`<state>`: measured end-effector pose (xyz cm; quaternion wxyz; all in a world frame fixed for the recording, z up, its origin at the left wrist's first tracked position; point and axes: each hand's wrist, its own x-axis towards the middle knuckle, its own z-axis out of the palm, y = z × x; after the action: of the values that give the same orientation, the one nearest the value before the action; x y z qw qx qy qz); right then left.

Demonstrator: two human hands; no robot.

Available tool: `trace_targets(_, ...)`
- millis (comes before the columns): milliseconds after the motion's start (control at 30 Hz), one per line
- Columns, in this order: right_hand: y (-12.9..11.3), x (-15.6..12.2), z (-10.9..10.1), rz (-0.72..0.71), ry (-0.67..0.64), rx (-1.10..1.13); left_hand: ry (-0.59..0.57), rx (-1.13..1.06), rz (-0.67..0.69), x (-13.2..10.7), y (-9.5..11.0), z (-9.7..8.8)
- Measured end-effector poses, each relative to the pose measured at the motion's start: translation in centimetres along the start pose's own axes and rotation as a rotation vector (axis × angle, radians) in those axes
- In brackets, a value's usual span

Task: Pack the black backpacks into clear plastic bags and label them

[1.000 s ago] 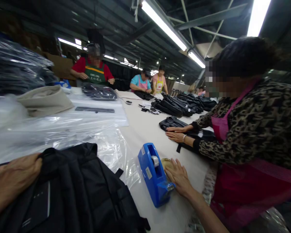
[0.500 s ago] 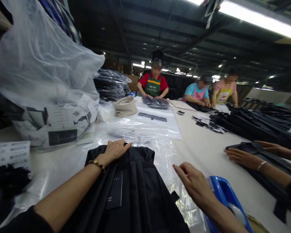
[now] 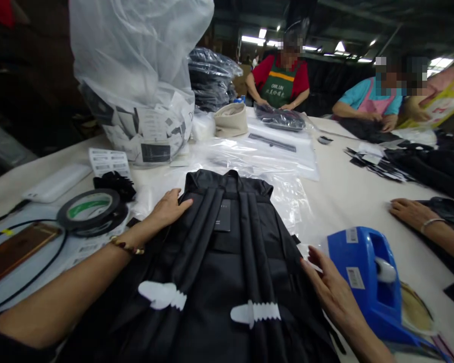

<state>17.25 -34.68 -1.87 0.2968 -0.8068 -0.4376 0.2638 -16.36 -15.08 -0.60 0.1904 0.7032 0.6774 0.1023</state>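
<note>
A black backpack [image 3: 227, 262] lies flat on the table in front of me, straps up, with two white tags on the straps. My left hand [image 3: 166, 209] rests open on its upper left edge, fingers stretched out. My right hand [image 3: 331, 292] lies open on its right edge, fingers extended. Close beside that hand stands a blue tape dispenser [image 3: 371, 277]. Clear plastic bags [image 3: 272, 161] are spread beyond the backpack.
A roll of black tape [image 3: 91, 210], a white power bank [image 3: 56, 182] and a label sheet [image 3: 108, 161] lie at the left. A big plastic sack [image 3: 136, 80] stands behind. A co-worker's hand [image 3: 410, 212] rests at the right; other people work at the far end.
My view has dropped toward the table. My right hand has come down from above the dispenser onto the backpack's right edge. My left hand has slid a little along the backpack's left side.
</note>
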Motion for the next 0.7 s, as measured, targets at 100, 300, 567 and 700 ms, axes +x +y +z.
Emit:
trace_targets(100, 1.7, -3.5, -0.6, 0.140, -0.045, 0.066, -0.078, -0.081, -0.060, -4.4, -2.4, -0.7)
trace_targets(300, 1.1, -4.9, -0.9, 0.148, -0.118, 0.178, 0.218, 0.022, 0.017, -10.6, -5.4, -2.0)
trace_targets(567, 0.3, -4.2, 0.3, 0.162, -0.113, 0.186, -0.034, -0.365, -0.272, -12.2, -7.6, -1.7)
trace_targets(700, -1.5, -4.5, -0.2, 0.112, -0.060, 0.190, 0.041, -0.450, -0.238, -11.6, -6.9, -2.0)
